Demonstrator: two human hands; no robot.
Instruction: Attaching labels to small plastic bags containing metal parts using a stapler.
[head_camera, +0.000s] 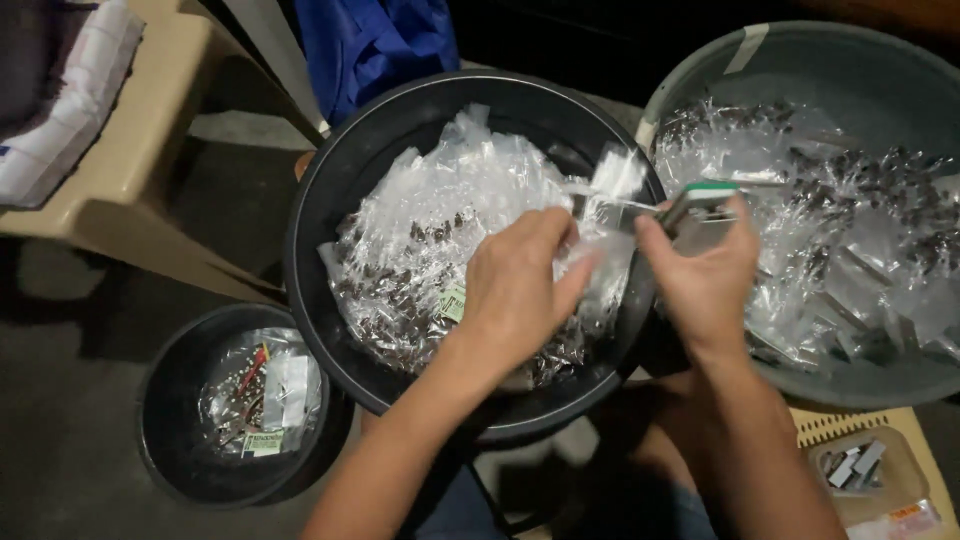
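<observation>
My left hand pinches a small clear plastic packet over the big black basin. That basin is heaped with several clear packets of small dark pieces. My right hand grips a stapler with a green top, its metal jaw set against the packet's upper edge. Both hands meet above the black basin's right rim.
A grey tub at right holds more clear packets with dark pieces. A smaller black bowl at lower left holds a few packets. A beige plastic chair stands at upper left, a blue cloth behind. A yellowish tray with a staple box sits lower right.
</observation>
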